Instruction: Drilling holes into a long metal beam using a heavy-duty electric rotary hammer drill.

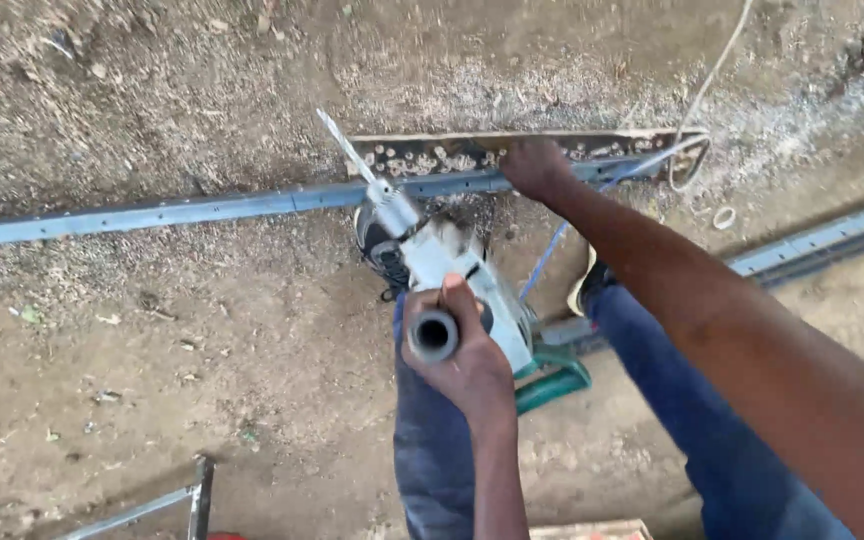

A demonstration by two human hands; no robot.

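Note:
My left hand [462,365] grips the grey side handle [433,335] of a white electric drill [457,265] with a green rear grip. The drill's long twist bit [344,146] points up and to the left, lifted clear of the work. A long blue metal bar [202,208] lies across the dirt floor. It passes over a wooden plank [452,150] pitted with many drilled holes. My right hand [535,165] reaches forward and holds down the bar where it lies on the plank. My legs in blue trousers [432,450] are below the drill.
A second blue bar [822,240] runs off to the right. A white cord [707,85] loops down from the top, with a small pale ring [723,217] next to it. Metal shavings litter the ground. A grey metal frame [187,495] lies bottom left, a wooden piece [592,530] at the bottom edge.

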